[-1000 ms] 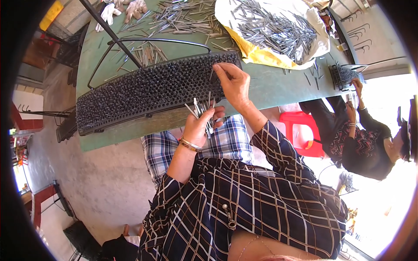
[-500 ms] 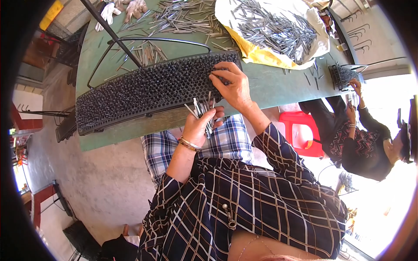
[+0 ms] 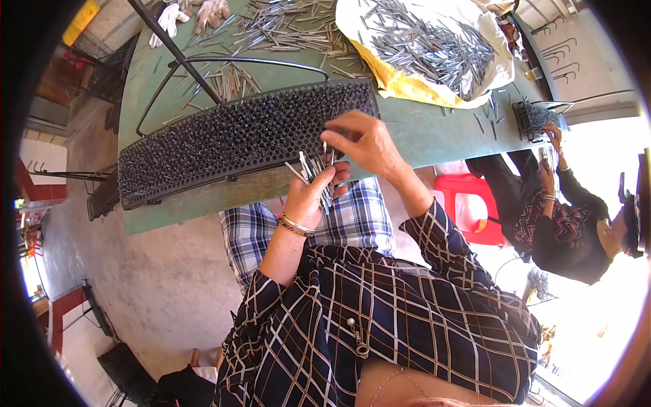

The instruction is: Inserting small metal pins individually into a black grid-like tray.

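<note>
A bundle of thin metal rods (image 3: pixel 317 173) sticks out of my left hand (image 3: pixel 305 198), whose fingers are closed around it just off the table's front edge. Above the bundle is my right hand (image 3: pixel 373 146), thumb and fingertips drawn together. A rod end shows right under that thumb, but whether the fingertips grip it I cannot make out. Behind both hands stands a long black perforated rack (image 3: pixel 230 142), slightly curved. Dark pieces fill most of its holes; bare holes show along its right part and front edge.
Loose rods (image 3: pixel 291 27) lie across the green table (image 3: pixel 413 129). A white and yellow sack (image 3: pixel 400 91) bears a large heap of them. Work gloves (image 3: pixel 173 22) lie at the far left. A red stool (image 3: pixel 468 210) and a co-worker (image 3: pixel 563 224) with another rack are on the right.
My right hand has come away from the rack's right end, down to the top of the rods in my left hand. The left hand has stayed nearly still.
</note>
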Available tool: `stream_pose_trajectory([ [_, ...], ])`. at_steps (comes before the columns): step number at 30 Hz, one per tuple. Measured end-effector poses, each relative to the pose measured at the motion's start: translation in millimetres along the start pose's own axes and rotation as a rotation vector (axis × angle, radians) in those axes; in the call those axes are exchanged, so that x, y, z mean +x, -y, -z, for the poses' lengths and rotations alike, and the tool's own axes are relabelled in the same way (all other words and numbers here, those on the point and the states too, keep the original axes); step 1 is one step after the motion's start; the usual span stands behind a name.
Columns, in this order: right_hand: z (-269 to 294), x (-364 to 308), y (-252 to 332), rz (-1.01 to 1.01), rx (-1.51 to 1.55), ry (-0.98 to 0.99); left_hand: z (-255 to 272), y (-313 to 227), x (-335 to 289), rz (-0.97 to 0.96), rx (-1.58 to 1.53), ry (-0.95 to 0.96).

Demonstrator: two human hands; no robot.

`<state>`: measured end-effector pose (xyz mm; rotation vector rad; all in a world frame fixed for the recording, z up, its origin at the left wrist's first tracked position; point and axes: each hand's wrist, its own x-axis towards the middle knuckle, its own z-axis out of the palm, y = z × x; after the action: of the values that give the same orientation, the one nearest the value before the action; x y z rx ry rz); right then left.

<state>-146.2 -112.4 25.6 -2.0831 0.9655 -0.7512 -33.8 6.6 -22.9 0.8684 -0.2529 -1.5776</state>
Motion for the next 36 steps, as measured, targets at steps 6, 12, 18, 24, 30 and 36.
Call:
stream_pose_trajectory([
  [6,3.3,-1.7,-2.1,-0.244,0.362,0.233,0.9,2.3,-0.5,-0.028,0.081,0.011],
  [12,-9.0,15.1,8.6,-0.089,0.306,-0.15,7.2,7.8,3.3,-0.021,0.115,0.042],
  [18,-31.3,24.2,0.8,0.248,0.04,-0.19,5.5,3.2,-1.9,0.05,0.042,0.048],
  [24,-36.3,25.2,1.8,0.334,0.021,-0.187,9.8,3.0,-2.2,0.113,-0.122,0.07],
  [30,-40.0,25.3,-7.2,0.536,-0.199,-0.09,10.4,3.9,-1.9,0.091,-0.054,0.068],
  [36,-29.6,25.6,-3.0,0.535,-0.223,-0.094,6.4,-1.0,-4.0,0.051,0.023,0.063],
])
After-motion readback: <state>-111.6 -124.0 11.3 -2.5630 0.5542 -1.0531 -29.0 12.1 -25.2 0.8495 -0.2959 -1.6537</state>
